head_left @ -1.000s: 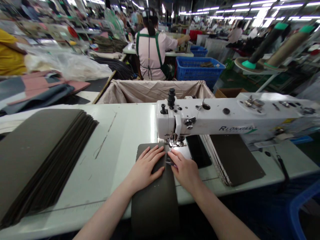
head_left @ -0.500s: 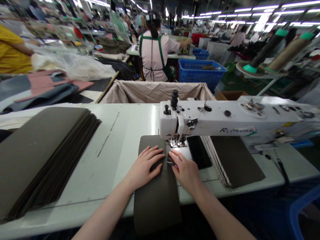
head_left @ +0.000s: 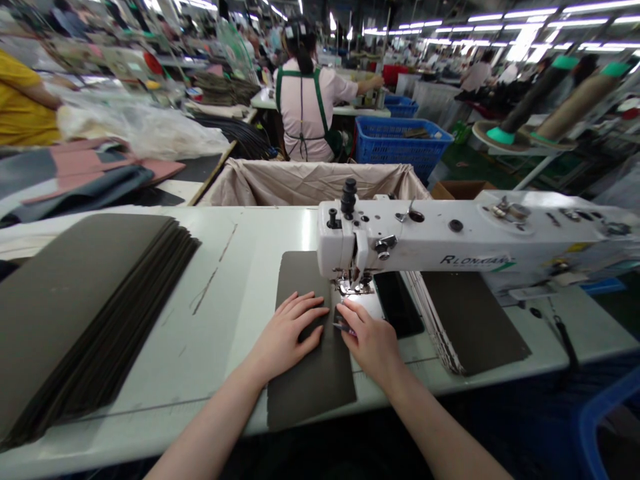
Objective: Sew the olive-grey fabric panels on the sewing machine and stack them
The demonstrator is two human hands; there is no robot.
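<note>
A dark olive fabric panel [head_left: 313, 390] lies flat under the sewing machine's presser foot [head_left: 353, 287], its near end by the table's front edge. My left hand [head_left: 287, 333] rests on it with fingers stretched and a little spread, left of the needle. My right hand [head_left: 373, 340] is at the panel's right edge, just in front of the presser foot. Its fingers are curled round a small pointed metal tool [head_left: 342, 327]; most of that tool is hidden in the palm. The white sewing machine [head_left: 425, 233] reaches in from the right.
A thick stack of olive panels [head_left: 90, 300] sits on the left. Right of the needle lie a dark phone-like slab [head_left: 399, 307] and another panel stack [head_left: 475, 323]. Behind the table is a cloth-lined bin [head_left: 320, 180]; beyond it a co-worker [head_left: 305, 100] sits beside a blue basket [head_left: 403, 143].
The fabric panel has slid away from me under the presser foot; its far edge is further back and its near edge has drawn up. Both hands stay in nearly the same place.
</note>
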